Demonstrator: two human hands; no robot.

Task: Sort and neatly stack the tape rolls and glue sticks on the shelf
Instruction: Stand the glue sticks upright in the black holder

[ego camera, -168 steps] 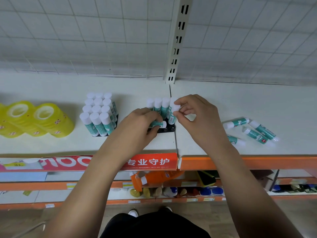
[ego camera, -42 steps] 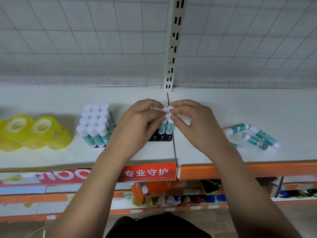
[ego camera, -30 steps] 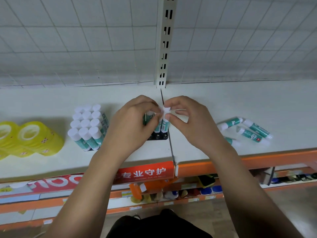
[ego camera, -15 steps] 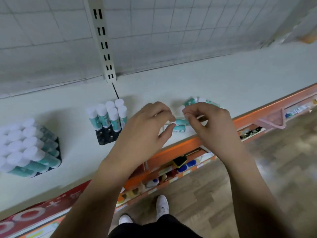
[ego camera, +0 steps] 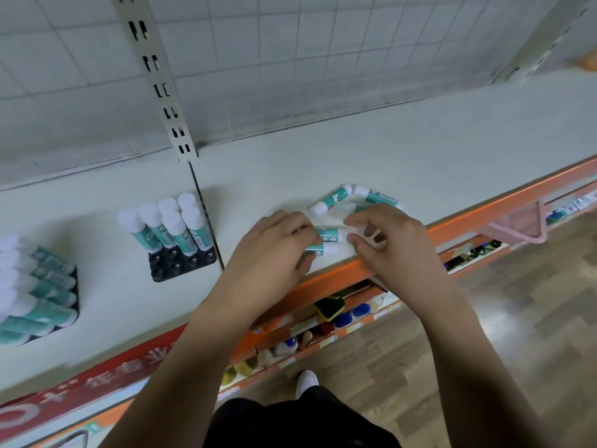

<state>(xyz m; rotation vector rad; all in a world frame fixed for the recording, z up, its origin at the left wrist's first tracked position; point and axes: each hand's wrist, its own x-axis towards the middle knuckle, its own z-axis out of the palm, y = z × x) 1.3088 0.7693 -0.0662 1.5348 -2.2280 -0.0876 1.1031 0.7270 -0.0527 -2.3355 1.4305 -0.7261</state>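
Note:
Two teal glue sticks with white caps point(ego camera: 328, 236) lie side by side near the shelf's front edge. My left hand point(ego camera: 274, 253) grips their teal ends with curled fingers. My right hand point(ego camera: 391, 244) pinches at their white cap ends with thumb and forefinger. More loose glue sticks point(ego camera: 332, 198) lie just behind, one partly under my right hand. A black tray point(ego camera: 168, 270) to the left holds several upright glue sticks point(ego camera: 168, 221), with bare holes at its front. A full tray of glue sticks point(ego camera: 35, 286) stands at the far left. No tape rolls are in view.
The white shelf point(ego camera: 420, 150) has an orange front rail point(ego camera: 458, 221) and a wire-grid back. A slotted upright post point(ego camera: 158, 79) stands behind the trays. A pink basket point(ego camera: 517, 224) hangs from the rail at right. Lower shelves hold small goods.
Both hands left the black tray and moved right to the loose glue sticks, now holding two of them. The view swung right, and the yellow tape rolls dropped out of sight.

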